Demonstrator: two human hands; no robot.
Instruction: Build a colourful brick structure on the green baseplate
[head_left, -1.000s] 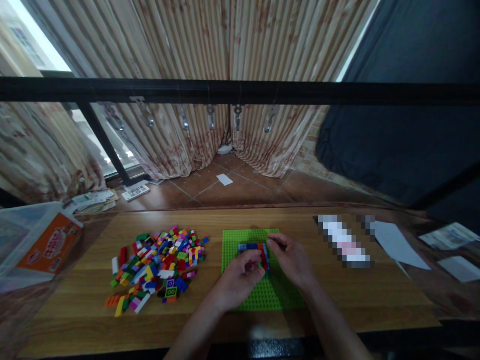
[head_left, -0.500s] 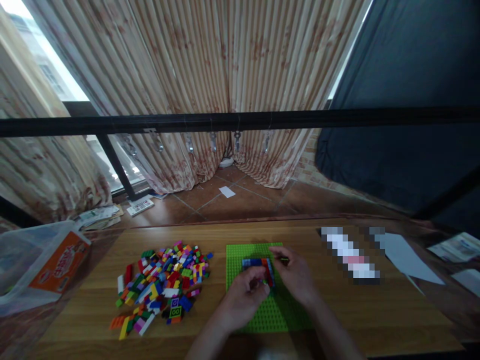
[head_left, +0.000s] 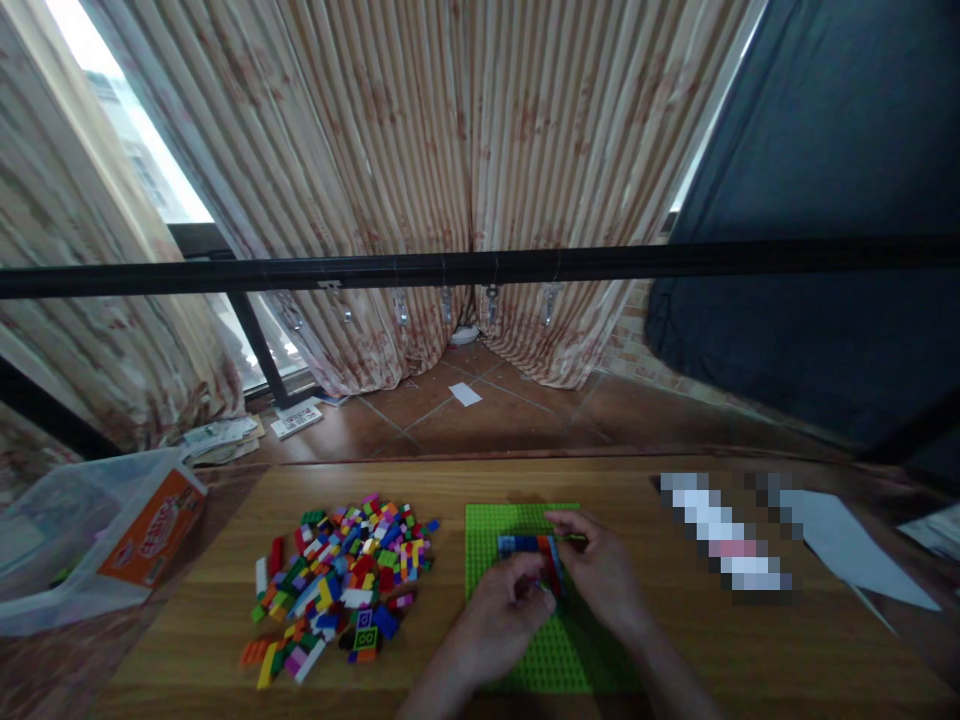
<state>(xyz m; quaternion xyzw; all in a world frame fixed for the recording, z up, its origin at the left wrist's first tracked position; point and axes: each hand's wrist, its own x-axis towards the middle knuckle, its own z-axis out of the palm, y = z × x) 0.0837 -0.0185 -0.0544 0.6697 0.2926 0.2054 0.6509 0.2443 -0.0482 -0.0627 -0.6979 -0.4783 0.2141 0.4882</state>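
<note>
A green studded baseplate (head_left: 480, 525) lies on the table in front of me. On it stands a low build of blue, red and orange bricks (head_left: 525, 543), partly covered by my hands. My left hand (head_left: 506, 610) is over the build's near left side, its thumb and fingers curled together in a pinch. Whatever is between those fingertips is too small to name. At the build's right edge is my right hand (head_left: 600, 570), its fingers bent and drawn together. A dark sliver shows by its fingertips, but I cannot tell whether it is a brick or shadow.
Left of the baseplate spreads a loose pile of coloured bricks (head_left: 337, 570) on the wooden table (head_left: 420, 640). A clear plastic bin (head_left: 82, 520) with an orange label stands beyond the left edge. White paper (head_left: 855, 540) lies at the right, near a blurred-out object (head_left: 720, 530). A dark rail (head_left: 420, 268) crosses behind.
The whole view has shifted, so everything sits slightly lower and further right. Both hands stay at the build with much the same finger poses.
</note>
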